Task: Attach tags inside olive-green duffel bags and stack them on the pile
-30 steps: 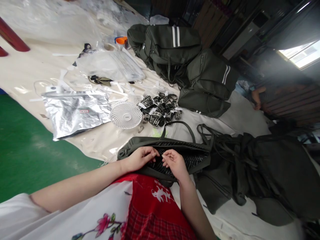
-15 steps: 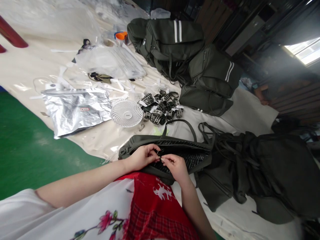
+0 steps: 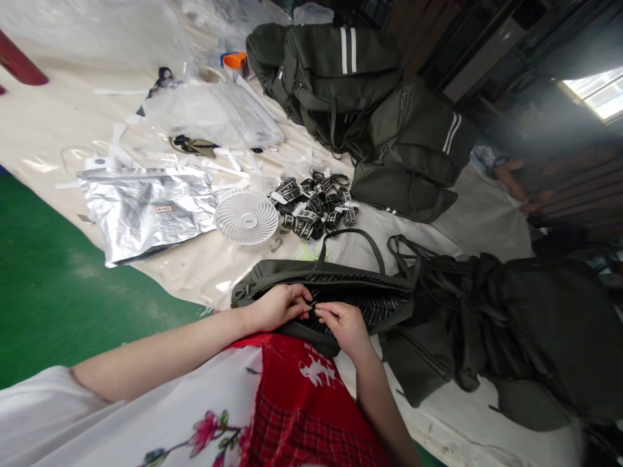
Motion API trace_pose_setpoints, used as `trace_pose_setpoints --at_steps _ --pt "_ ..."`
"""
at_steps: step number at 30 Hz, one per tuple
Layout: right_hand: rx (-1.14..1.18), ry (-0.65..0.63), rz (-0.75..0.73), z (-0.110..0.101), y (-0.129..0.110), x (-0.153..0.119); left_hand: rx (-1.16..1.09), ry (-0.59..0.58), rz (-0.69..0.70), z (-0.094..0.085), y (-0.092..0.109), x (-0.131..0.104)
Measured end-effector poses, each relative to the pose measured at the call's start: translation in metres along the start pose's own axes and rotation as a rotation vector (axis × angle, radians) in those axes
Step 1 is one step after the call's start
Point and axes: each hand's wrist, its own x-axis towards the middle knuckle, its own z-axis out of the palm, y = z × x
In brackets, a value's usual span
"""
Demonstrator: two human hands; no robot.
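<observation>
An unzipped dark green bag (image 3: 272, 271) lies at the table's near edge against my apron, its patterned black lining (image 3: 382, 306) showing. Over its opening, my left hand (image 3: 280, 306) is closed in a pinch, thumb against fingertips. My right hand (image 3: 343, 324) pinches just beside it, the two sets of fingertips almost touching. Whatever they pinch is too small and too hidden to name. The bag's carry handle (image 3: 357, 235) stands up behind the opening.
Behind the bag lie a bundle of black-and-white lettered straps (image 3: 316, 204), a white fan (image 3: 247, 218) and a silver foil pouch (image 3: 150, 211). Finished-looking dark green bags (image 3: 341, 71) are stacked at the back. More dark bags (image 3: 549, 324) lie to the right. A person's arm (image 3: 511, 178) shows far right.
Both hands stay at the same spot over the bag's opening, with their fingertips shifted only slightly. The view has tilted a little.
</observation>
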Motion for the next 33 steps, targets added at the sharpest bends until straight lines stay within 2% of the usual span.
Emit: trace_pose_setpoints --at_steps 6,13,20,26,33 --pt "-0.097 -0.003 -0.115 -0.0018 -0.0065 0.0016 0.106 -0.001 0.035 -0.0020 0.0041 0.0001" --pt "-0.127 -0.030 -0.115 -0.0009 -0.0054 0.0012 0.159 -0.019 0.128 -0.0008 -0.0014 0.0005" --pt "-0.186 -0.076 -0.123 -0.0008 -0.0037 0.0010 0.218 -0.041 0.164 0.0014 -0.0058 0.0007" --pt "-0.201 -0.086 -0.122 0.0019 -0.0049 0.0028 0.266 -0.020 0.147 0.0021 -0.0029 -0.0004" --pt "-0.216 -0.131 -0.115 0.0030 -0.0064 0.0039 0.295 -0.018 0.229 0.0035 -0.0020 -0.0004"
